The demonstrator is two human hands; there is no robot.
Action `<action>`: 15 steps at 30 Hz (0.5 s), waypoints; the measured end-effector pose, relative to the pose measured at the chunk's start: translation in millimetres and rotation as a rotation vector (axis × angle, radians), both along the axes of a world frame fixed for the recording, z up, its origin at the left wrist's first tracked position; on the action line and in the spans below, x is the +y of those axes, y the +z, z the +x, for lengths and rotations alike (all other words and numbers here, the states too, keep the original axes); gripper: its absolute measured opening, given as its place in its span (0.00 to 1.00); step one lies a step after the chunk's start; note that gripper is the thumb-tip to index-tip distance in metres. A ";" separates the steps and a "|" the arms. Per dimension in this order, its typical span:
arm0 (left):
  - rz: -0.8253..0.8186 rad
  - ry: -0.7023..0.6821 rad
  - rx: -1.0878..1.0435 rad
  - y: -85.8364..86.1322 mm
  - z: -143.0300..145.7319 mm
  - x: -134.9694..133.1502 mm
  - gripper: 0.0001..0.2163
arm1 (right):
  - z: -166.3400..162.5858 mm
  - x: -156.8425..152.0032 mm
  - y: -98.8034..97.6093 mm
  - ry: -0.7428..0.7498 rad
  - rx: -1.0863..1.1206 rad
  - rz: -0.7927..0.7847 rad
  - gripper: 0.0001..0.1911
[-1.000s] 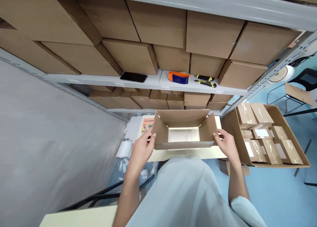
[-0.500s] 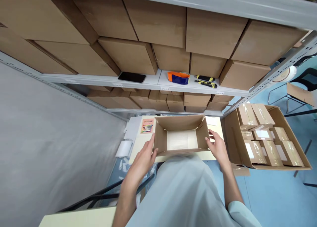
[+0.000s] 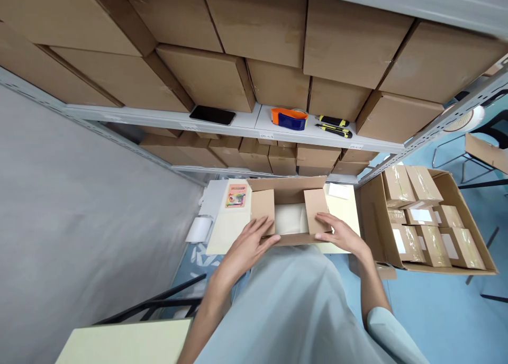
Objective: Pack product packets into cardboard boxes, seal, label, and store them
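Observation:
An open cardboard box [image 3: 283, 184] stands on the pale table in front of me, with something white [image 3: 291, 219] at its bottom. Its two short end flaps are folded inward over the opening, while the long flap at the back stands up. My left hand [image 3: 251, 241] lies with spread fingers on the left flap [image 3: 262, 208], its thumb along the near edge. On the right flap [image 3: 316, 208] rest the outstretched fingers of my right hand [image 3: 338, 233], the thumb at the near edge too.
A shelf above the table bears a phone [image 3: 212, 115], an orange and blue tape dispenser [image 3: 289, 119], yellow-black utility knives [image 3: 334, 127] and stacked cartons [image 3: 278, 23]. A big carton [image 3: 373, 221] of taped boxes stands right. A colourful card [image 3: 236, 196] and white paper [image 3: 338, 191] lie on the table.
Both short end flaps of the box have been folded inward. My hands have moved from its outer sides onto these flaps.

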State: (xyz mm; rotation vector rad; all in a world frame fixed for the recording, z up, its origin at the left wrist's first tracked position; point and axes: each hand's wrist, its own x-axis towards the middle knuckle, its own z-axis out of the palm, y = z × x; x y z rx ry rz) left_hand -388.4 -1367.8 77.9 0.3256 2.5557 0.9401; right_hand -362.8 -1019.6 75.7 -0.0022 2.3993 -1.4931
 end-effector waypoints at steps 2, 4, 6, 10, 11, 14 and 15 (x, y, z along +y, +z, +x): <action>-0.001 0.024 0.014 -0.9 -3.5 -0.1 0.32 | -3.6 7.4 -2.0 -0.001 -0.034 -0.038 0.40; -0.022 0.041 0.024 0.8 -9.7 -0.2 0.31 | -10.9 9.6 -4.7 -0.065 -0.037 -0.042 0.40; -0.060 0.061 0.037 1.1 -18.4 2.3 0.27 | -22.1 6.3 -9.0 -0.155 0.015 -0.018 0.35; -0.122 0.207 0.182 -18.7 -39.5 13.0 0.36 | -48.0 -9.6 -25.6 -0.290 0.227 0.297 0.29; -0.125 0.268 0.254 -28.1 -44.6 15.2 0.43 | -53.1 -13.6 -31.5 -0.317 0.278 0.402 0.30; -0.058 0.358 0.454 -56.0 -57.0 16.5 0.62 | -62.7 -21.1 -49.9 -0.404 0.437 0.571 0.40; -0.019 0.333 0.499 -62.3 -59.9 15.3 0.65 | -64.1 -21.7 -55.4 -0.417 0.492 0.575 0.44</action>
